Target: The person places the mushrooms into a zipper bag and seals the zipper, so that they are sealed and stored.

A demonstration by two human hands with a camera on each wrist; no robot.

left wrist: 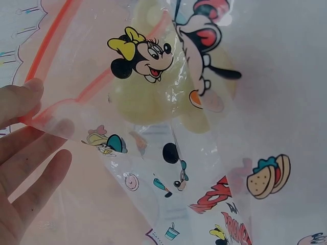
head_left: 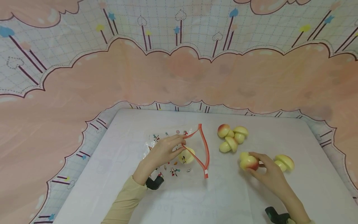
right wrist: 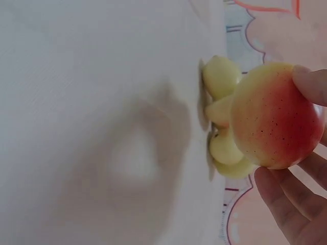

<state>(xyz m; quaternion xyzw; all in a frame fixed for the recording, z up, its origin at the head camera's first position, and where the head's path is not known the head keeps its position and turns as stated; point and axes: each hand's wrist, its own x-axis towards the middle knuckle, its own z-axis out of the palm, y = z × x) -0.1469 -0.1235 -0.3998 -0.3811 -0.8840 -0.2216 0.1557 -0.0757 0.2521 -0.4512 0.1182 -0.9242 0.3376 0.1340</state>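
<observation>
Seemingly hands pinching bag (head_left: 179, 146), apple piece (head_left: 249, 162).

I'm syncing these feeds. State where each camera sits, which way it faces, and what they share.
Head: above, looking down at table; both hands, sleeve show.
Left wrist: close behind left hand, facing bag; fingers show.
Right wrist: beside right hand, facing apple piece; fingertips show.
Shared: bag in head and left; apple piece in head and right.

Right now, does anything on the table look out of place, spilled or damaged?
Nothing stands out. The left hand pinches the red rim of the printed clear bag, one apple piece already inside. The right hand grips another apple piece. The remaining apple pieces sit clustered on the white sheet, intact.
</observation>
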